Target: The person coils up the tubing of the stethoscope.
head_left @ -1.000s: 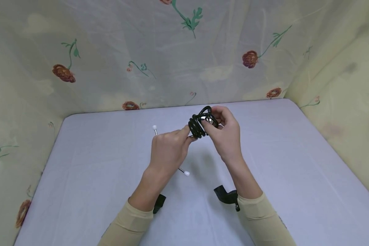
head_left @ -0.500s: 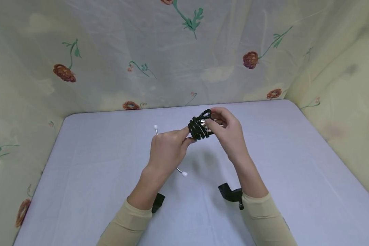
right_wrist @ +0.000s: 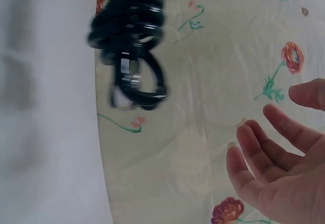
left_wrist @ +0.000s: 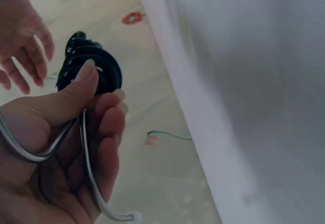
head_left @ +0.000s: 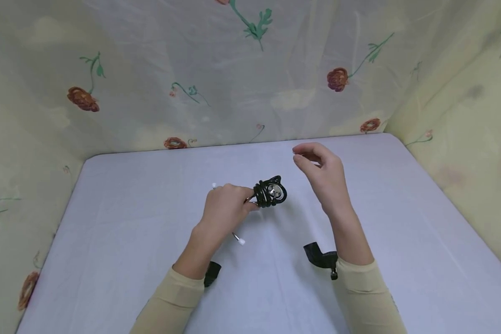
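Note:
My left hand grips a stethoscope above the table. Its black tubing is wound in tight coils, and a silver chest piece shows at the right end of the bundle. In the left wrist view the thumb and fingers pinch it where the coils meet the metal ear tubes. One white ear tip pokes out below that hand. Apart from the bundle, to its right, my right hand hovers with loosely bent fingers and holds nothing.
A table with a white cloth lies under both hands. Behind it hangs a flowered curtain, which also runs along both sides. Black wrist mounts stick out at the sleeves.
My right hand has let go of the chest piece and moved right, away from the bundle. With the left hand, the stethoscope has come slightly lower and nearer.

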Motion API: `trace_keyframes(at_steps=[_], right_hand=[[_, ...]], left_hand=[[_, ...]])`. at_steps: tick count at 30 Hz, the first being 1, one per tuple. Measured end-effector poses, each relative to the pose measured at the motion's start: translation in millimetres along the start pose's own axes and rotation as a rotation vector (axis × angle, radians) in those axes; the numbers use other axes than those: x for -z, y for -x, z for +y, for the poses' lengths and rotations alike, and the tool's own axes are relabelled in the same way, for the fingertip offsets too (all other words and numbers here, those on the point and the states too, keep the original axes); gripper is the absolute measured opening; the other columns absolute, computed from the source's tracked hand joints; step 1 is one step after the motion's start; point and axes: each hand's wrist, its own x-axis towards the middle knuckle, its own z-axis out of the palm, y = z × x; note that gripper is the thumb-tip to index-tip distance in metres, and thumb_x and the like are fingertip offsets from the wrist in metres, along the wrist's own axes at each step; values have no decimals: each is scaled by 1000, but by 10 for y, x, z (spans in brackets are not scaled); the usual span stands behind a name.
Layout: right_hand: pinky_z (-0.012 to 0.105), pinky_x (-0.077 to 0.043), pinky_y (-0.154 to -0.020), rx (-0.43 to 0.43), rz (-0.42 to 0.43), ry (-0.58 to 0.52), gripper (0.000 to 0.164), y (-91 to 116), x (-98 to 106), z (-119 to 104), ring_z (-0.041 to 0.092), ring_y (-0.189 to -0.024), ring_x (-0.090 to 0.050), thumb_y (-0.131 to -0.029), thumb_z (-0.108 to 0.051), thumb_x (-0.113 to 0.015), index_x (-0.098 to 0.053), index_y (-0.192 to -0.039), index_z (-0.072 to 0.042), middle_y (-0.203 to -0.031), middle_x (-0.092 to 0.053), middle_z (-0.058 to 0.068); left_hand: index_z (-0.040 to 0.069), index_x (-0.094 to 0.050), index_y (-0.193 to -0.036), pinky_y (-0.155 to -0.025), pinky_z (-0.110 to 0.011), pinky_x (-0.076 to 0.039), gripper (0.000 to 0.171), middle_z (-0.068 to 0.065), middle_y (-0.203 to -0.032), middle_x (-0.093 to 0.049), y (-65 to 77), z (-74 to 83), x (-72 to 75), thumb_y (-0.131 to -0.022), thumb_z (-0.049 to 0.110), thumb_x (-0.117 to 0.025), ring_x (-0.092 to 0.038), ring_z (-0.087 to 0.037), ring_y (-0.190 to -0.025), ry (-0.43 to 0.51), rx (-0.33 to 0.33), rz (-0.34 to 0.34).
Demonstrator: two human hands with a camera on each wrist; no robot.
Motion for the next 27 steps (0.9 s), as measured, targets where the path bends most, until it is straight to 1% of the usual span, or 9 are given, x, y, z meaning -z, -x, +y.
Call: trace_keyframes(at_steps=[3, 5, 9, 12, 16, 17, 20, 23, 27], right_hand=[[27, -44, -87, 12, -22, 1, 26, -7, -3, 5, 8, -100, -55, -89, -26, -60, -63, -109, -8, -111, -61, 2], [27, -44, -87, 19, -38, 3, 25, -10, -11, 9, 9, -100, -56, -89, -25, -60, -64, -108, -9, -111, -60, 2], [27, -45, -87, 22, -69, 4, 23, -3, -25, 15, 10, -100, -56, -90, -24, -59, -64, -107, -11, -110, -60, 0], [28, -45, -87, 18, -84, 4, 23, 6, -25, 20, 11, -101, -56, -90, -25, -58, -64, -108, -12, -110, -59, 0], [29, -44, -87, 15, -91, 14, 22, 5, -32, 13, 10, -101, -56, -90, -26, -58, -64, -107, -14, -110, -60, 0], [29, -44, -87, 15, -92, 14, 22, 3, -34, 14, 10, -101, -56, -90, -25, -58, -64, -107, -14, -110, -60, 0], [30, -45, -87, 20, -97, 24, 22, -3, -42, 25, 9, -102, -56, -90, -24, -57, -64, -109, -14, -111, -60, 0], [32, -45, -87, 23, -104, 31, 22, -6, -50, 43, 10, -103, -56, -91, -23, -57, -63, -110, -13, -112, -60, 1], [34, -45, -87, 21, -113, 44, 22, -4, -54, 61, 11, -103, -56, -91, -23, -57, -63, -110, -14, -112, -60, 1]], left_hand=[[24, -63, -67, -48, -28, -35, 20, 10, -64, -63, 2, -42, -51, -74, 38, -75, -48, -10, -56, -2, 26, -68], [23, -62, -66, -48, -29, -35, 20, 8, -65, -63, 4, -72, -80, -73, 38, -75, -49, -11, -57, -6, 40, -101], [23, -63, -67, -51, -31, -38, 20, 6, -69, -66, 1, -124, -147, -73, 38, -75, -52, -12, -60, 14, 58, -124], [21, -70, -78, -56, -33, -43, 16, 4, -80, -71, 0, -148, -199, -73, 36, -75, -59, -13, -67, 31, 69, -140], [22, -73, -95, -63, -36, -47, 25, 2, -96, -72, 1, -186, -242, -74, 35, -76, -64, -16, -80, 58, 88, -178], [22, -73, -97, -64, -35, -47, 27, 2, -98, -72, 0, -197, -248, -74, 35, -76, -65, -16, -82, 59, 88, -187], [22, -73, -95, -61, -32, -45, 25, 4, -93, -72, 3, -231, -245, -74, 35, -75, -62, -14, -76, 58, 87, -229], [22, -73, -90, -57, -29, -42, 20, 6, -86, -71, 13, -271, -226, -74, 35, -75, -57, -11, -68, 50, 96, -277], [22, -74, -87, -56, -27, -41, 17, 5, -87, -70, 26, -307, -193, -74, 32, -76, -54, -10, -67, 54, 117, -311]])
